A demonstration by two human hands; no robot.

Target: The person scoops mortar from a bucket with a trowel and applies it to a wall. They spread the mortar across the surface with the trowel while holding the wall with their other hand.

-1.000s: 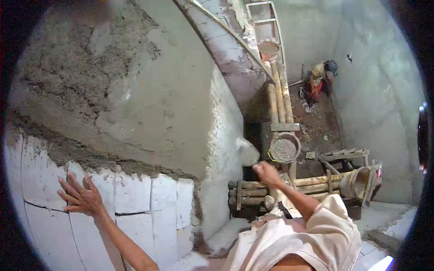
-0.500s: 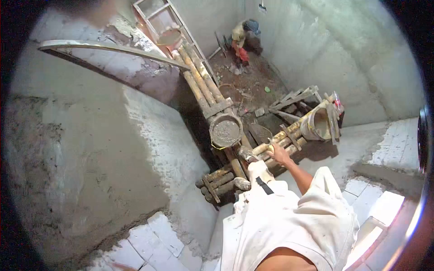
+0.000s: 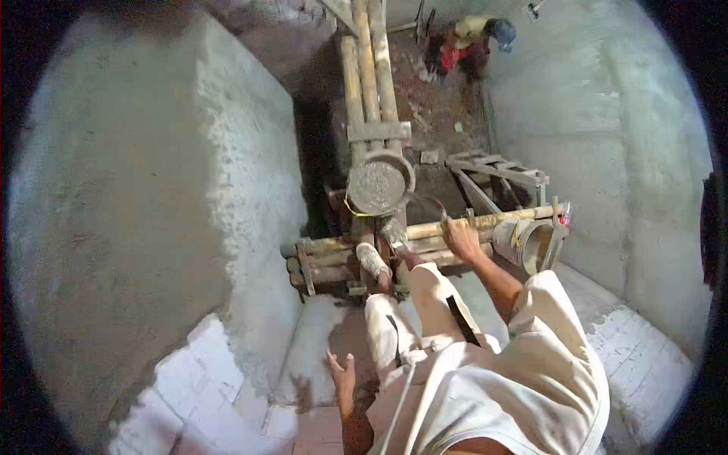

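My right hand (image 3: 459, 239) is closed on the handle of a trowel (image 3: 431, 206), just above a horizontal bamboo pole (image 3: 493, 221) of the scaffold. The trowel's dark blade points toward a round bucket of wet mortar (image 3: 375, 186) that rests on the bamboo. Down by my hip, my left hand (image 3: 343, 376) is spread open, fingers apart, holding nothing, over the reddish ledge. My feet in pale shoes (image 3: 372, 262) stand on the bundled bamboo poles (image 3: 326, 265).
A grey plastered wall (image 3: 152, 189) fills the left, with white blocks (image 3: 182, 379) below it. An empty bucket (image 3: 523, 243) lies on its side at the scaffold's right end. A wooden frame (image 3: 497, 167) and another person (image 3: 472, 36) are far below.
My view has swung from the wall down to the scaffold. My left hand left the white blocks and now hangs open by my hip. My right hand moved up beside the mortar bucket.
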